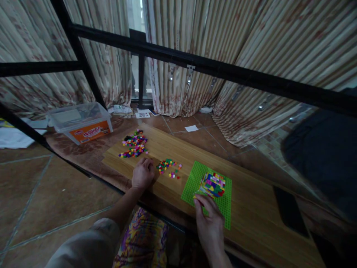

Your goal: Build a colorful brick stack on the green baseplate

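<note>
My right hand is at the near left edge of a green studded baseplate. Its thumb and forefinger are pinched on a tiny brick, which looks yellow and is mostly covered by the fingertips. Just beyond it, a built block of multicoloured bricks stands on the baseplate. My left hand rests on the wooden board with its fingers curled in; whatever they hold, if anything, is hidden. Loose small bricks are scattered right beside it, and a larger brick pile lies beyond it.
The long wooden board carries a dark flat object, like a phone, at the right. A clear plastic box with an orange label stands at the back left. Black metal bars cross in front of the curtains.
</note>
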A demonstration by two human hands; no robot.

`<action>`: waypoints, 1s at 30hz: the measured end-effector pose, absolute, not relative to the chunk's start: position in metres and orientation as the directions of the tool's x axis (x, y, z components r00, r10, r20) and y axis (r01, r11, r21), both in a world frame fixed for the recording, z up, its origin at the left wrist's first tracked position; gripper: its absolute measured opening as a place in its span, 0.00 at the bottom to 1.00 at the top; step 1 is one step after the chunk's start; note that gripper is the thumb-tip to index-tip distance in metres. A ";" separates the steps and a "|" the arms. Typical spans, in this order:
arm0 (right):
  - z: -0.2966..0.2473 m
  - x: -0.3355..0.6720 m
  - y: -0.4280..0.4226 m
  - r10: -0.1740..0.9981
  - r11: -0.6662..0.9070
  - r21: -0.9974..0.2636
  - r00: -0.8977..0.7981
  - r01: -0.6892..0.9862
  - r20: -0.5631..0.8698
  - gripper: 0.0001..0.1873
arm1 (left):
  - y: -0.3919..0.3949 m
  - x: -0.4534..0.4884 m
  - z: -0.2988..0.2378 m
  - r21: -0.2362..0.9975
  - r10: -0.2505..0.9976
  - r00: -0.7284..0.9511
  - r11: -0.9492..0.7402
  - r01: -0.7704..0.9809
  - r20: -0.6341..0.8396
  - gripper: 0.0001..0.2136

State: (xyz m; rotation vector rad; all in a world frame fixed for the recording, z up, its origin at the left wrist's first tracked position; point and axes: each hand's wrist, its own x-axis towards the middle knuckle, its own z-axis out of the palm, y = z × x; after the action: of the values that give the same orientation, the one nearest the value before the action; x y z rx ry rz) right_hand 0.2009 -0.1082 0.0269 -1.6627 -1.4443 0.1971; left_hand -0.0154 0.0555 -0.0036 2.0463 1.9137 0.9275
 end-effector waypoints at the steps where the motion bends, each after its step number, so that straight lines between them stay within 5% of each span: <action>1: 0.028 0.211 -0.113 0.834 0.056 -0.683 0.342 0.728 0.433 0.11 | 0.056 -0.015 -0.004 0.534 0.950 -0.032 -0.146 0.833 0.310 0.09; 16: 0.039 0.251 -0.093 0.762 -0.041 -0.431 0.307 0.902 0.570 0.16 | 0.056 -0.016 -0.003 0.506 0.935 -0.009 -0.183 0.843 0.355 0.10; 30: 0.039 0.253 -0.095 0.740 -0.056 -0.502 0.374 0.863 0.559 0.16 | 0.055 -0.015 -0.003 0.526 0.946 -0.032 -0.150 0.837 0.322 0.09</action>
State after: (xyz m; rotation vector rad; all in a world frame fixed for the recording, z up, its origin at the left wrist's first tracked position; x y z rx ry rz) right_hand 0.2526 -0.0947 0.0393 -1.8239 -1.3989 -0.1912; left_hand -0.0155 0.0549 -0.0029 2.0562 1.9243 0.9369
